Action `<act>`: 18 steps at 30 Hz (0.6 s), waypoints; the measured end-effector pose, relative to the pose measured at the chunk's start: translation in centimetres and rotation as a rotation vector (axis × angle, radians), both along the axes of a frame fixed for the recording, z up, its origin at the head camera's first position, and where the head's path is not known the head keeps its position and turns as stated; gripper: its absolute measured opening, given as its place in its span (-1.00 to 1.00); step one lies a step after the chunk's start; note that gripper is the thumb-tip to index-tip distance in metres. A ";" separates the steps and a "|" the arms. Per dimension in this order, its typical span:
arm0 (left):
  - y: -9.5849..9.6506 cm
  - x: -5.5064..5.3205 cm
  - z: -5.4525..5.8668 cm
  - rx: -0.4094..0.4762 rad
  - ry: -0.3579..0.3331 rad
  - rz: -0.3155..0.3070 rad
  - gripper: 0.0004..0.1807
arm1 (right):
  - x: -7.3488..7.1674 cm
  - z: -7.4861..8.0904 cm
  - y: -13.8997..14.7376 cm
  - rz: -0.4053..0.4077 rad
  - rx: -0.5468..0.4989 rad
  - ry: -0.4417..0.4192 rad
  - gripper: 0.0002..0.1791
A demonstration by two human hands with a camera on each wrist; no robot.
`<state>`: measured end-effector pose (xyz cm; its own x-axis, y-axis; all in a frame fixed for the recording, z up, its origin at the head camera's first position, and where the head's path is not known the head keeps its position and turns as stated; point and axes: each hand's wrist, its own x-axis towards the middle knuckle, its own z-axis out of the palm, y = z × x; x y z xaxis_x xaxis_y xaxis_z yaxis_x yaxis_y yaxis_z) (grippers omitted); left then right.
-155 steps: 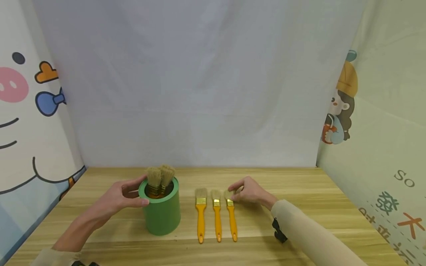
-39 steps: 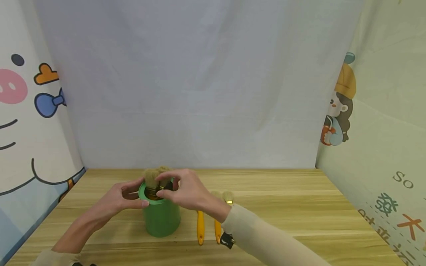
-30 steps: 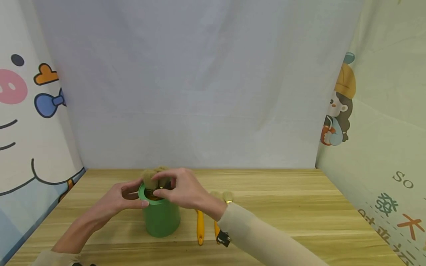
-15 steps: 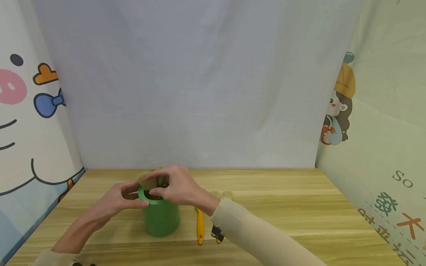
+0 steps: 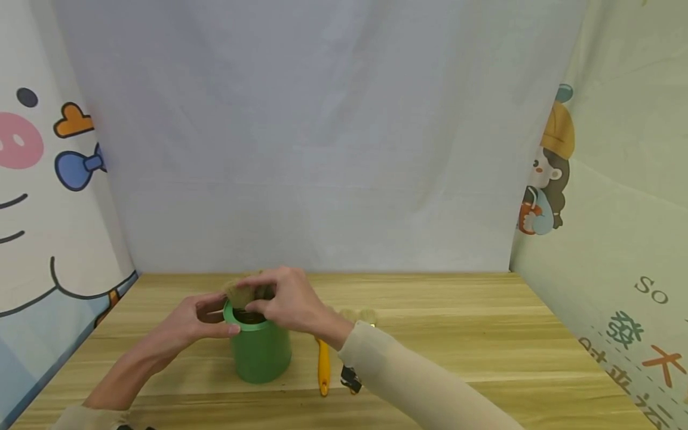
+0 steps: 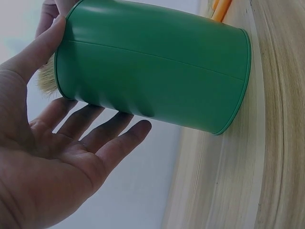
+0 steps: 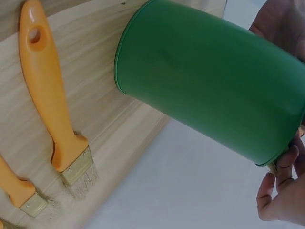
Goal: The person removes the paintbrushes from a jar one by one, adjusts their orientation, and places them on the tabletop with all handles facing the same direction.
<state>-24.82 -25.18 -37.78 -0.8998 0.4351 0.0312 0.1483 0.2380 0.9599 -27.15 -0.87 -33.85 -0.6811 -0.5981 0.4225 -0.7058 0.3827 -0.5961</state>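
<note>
A green cylindrical pot (image 5: 261, 353) stands upright on the table. My left hand (image 5: 196, 321) holds it near the top, thumb on the rim and the other fingers along the far side. Above the rim, my right hand (image 5: 292, 303) pinches a paintbrush (image 5: 239, 294) at its bristle end; the brush leans left and its handle is hidden inside the pot. Another brush's bristles stand behind, mostly covered by the fingers. Right of the pot lie three orange-handled paintbrushes, the nearest one (image 7: 59, 105) plain in the right wrist view.
The wooden table (image 5: 441, 352) ends at a hanging grey-white cloth (image 5: 333, 179). Printed cloths hang at the left (image 5: 64, 239) and right (image 5: 607, 209). My right forearm passes over the brushes on the table and partly hides them.
My right hand has moved from the rightmost table brush to the pot, then slightly left; the pinched bristles now lean further left. My left hand has stayed on the pot.
</note>
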 end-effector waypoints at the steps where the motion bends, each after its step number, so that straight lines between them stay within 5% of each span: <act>1: 0.0 0.0 0.0 -0.002 0.002 0.001 -0.14 | 0.0 0.0 0.0 -0.002 0.012 0.012 -0.60; 12: 0.0 -0.1 0.1 -0.008 -0.001 0.004 -0.17 | -0.1 0.0 -0.4 -0.034 0.047 0.084 -0.64; 18: 0.0 -0.1 0.0 -0.006 -0.004 0.008 -0.17 | 0.0 -0.4 -0.1 0.010 -0.082 -0.024 -0.65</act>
